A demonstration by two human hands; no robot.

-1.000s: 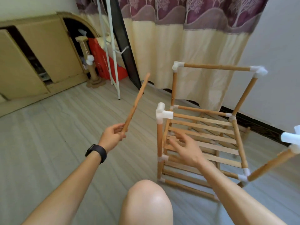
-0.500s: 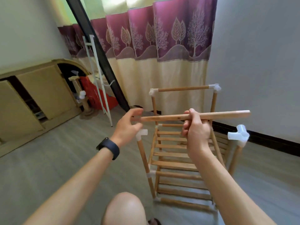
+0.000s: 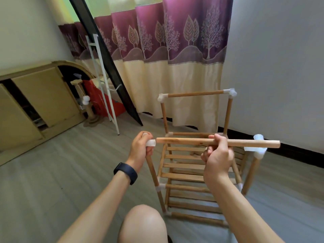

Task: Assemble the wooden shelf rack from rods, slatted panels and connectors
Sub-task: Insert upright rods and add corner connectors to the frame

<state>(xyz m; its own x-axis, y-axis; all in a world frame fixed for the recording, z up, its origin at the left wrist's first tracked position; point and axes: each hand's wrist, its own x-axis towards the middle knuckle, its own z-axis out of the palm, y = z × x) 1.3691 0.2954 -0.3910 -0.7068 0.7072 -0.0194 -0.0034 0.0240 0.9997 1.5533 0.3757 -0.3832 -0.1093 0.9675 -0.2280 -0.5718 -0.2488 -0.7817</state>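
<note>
Since the last shot the rod [image 3: 184,141] has come down to the near-left connector [image 3: 151,142], left end touching its socket (seated or not, can't tell). The left hand [image 3: 140,148] is wrapped round that connector, the right hand [image 3: 218,156] grips the rod mid-length, over the slats [image 3: 184,166].

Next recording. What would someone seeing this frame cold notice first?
The round wooden rod is held level across the middle of the view: the right hand grips it mid-length, while the left hand grips the white plastic corner connector at its left end. Beneath them stands the half-built wooden rack with slatted shelves, and behind it hangs a purple and cream tree-patterned curtain.
</note>
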